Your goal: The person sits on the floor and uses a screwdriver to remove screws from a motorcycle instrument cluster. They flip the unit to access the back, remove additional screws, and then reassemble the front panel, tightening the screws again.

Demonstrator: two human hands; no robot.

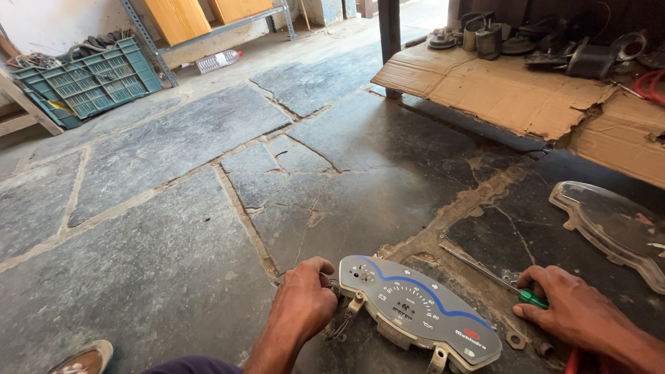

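Hands — left (303,299) seemingly clenched beside grey instrument cluster (415,312), right (564,310) grasping green-handled screwdriver (493,278).

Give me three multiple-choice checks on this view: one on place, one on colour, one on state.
1. The clear cover lies: A) right of the gauge cluster B) in the crate C) on the cardboard
2. The screwdriver handle is: A) red B) green C) yellow
3. The right hand: A) hangs free B) grips the cluster C) is on the screwdriver

Answers: 1 A, it rests on the floor at right. 2 B, green shows at the fingers. 3 C, fingers close on the handle; the left hand is at the cluster's left end.
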